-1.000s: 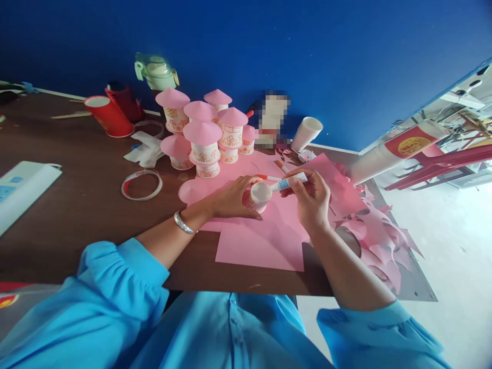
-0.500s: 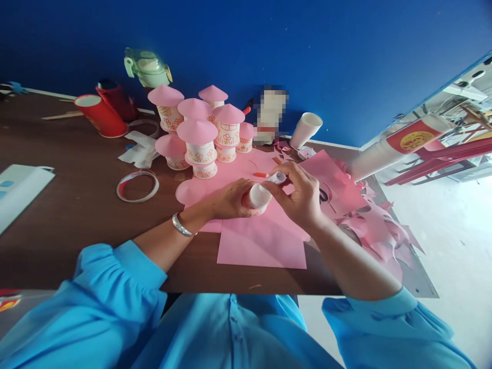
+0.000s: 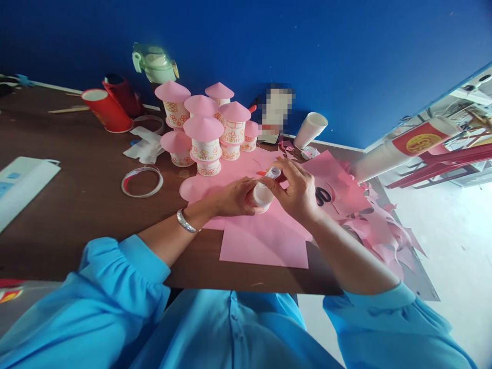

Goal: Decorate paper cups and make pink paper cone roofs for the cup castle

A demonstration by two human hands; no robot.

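Note:
My left hand [image 3: 240,197] is wrapped round a white paper cup [image 3: 263,195], steadying it above pink paper [image 3: 265,241]. In my right hand [image 3: 295,187] is a small white tube [image 3: 273,172], pinched between thumb and fingers at the cup's edge. I cannot make out what the tube contains. An orange pointed tip [image 3: 261,173] shows just behind it. To the left, behind my left hand, stands a cluster of drawn-on paper cups [image 3: 206,150], topped by pink paper cones [image 3: 202,128]. A loose pink cone [image 3: 189,189] lies close to my left wrist.
A tape roll [image 3: 142,182], crumpled white paper [image 3: 143,146] and a red cup [image 3: 105,110] are on the left. Stacked white cups [image 3: 310,130] stand by the blue wall. Black-handled scissors [image 3: 323,196] and pink scraps [image 3: 378,230] lie at right.
The white tube has turned more upright and shifted slightly left over the cup. My view has shifted a little, and more of the scissors' handles shows.

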